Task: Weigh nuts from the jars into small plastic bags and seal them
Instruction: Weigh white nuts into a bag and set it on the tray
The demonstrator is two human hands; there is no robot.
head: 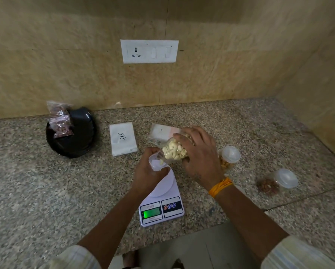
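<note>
While the right hand [199,152] grips the tilted cashew jar [175,151] and the left hand [149,171] holds its lid [157,162] above the scale [162,202], no bag sits there yet. Behind-left of the scale, a black plate [73,140] holds sealed bags [60,121]; most weighing seems left.

Three nut jars [174,150], two bag stacks [123,138], one scale [161,208], one bowl [71,133], two hands [199,158].
</note>
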